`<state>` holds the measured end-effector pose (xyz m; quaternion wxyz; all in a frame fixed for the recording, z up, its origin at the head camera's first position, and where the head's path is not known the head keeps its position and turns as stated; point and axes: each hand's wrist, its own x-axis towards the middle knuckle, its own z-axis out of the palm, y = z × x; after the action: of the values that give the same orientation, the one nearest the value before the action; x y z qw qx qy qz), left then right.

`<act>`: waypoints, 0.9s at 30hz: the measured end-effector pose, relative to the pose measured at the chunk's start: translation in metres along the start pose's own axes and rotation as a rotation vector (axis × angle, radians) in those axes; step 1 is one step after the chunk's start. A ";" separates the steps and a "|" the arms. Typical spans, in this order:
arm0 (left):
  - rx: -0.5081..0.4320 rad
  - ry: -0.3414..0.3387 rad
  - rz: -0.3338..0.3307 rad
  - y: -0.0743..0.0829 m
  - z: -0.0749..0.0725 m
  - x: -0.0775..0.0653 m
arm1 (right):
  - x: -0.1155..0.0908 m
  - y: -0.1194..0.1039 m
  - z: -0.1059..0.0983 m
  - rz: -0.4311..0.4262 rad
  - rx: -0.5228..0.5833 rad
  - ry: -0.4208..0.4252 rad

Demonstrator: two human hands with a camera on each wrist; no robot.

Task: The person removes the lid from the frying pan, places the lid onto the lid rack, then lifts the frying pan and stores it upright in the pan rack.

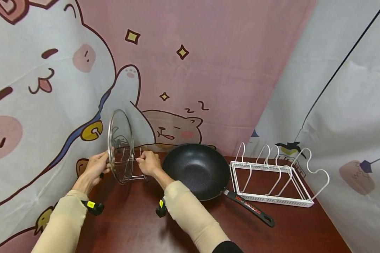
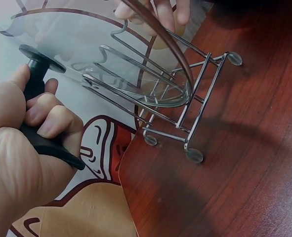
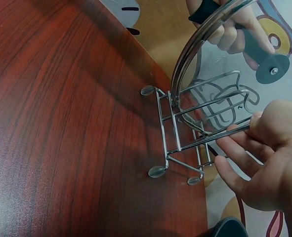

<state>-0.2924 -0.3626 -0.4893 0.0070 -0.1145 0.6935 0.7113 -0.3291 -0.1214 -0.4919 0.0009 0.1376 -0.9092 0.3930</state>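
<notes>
A round glass lid with a metal rim stands upright at the left of the table. Its lower edge sits between the wires of a small metal lid rack with round clear feet. On the lid's left side, my left hand grips the black handle, fingers curled round it. From the other side, my right hand pinches a wire of the rack between thumb and fingers, as the right wrist view shows. The lid's rim passes close to that hand without visibly touching it.
A black wok lies right of my right hand, its long handle pointing toward the front right. Beyond it stands a white rack with several curved dividers. A printed cloth hangs behind the brown table.
</notes>
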 end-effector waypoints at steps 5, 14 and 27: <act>0.008 -0.009 0.007 0.000 0.001 0.000 | 0.000 0.000 0.000 -0.005 -0.009 0.009; -0.021 -0.018 -0.019 0.002 -0.003 0.000 | -0.001 -0.001 0.002 0.006 0.017 0.010; 0.205 0.010 0.031 0.004 0.000 -0.004 | 0.000 0.002 0.002 0.003 0.038 0.010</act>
<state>-0.2889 -0.3623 -0.4843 0.0040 -0.1061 0.7643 0.6361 -0.3288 -0.1218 -0.4949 0.0024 0.1344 -0.9018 0.4107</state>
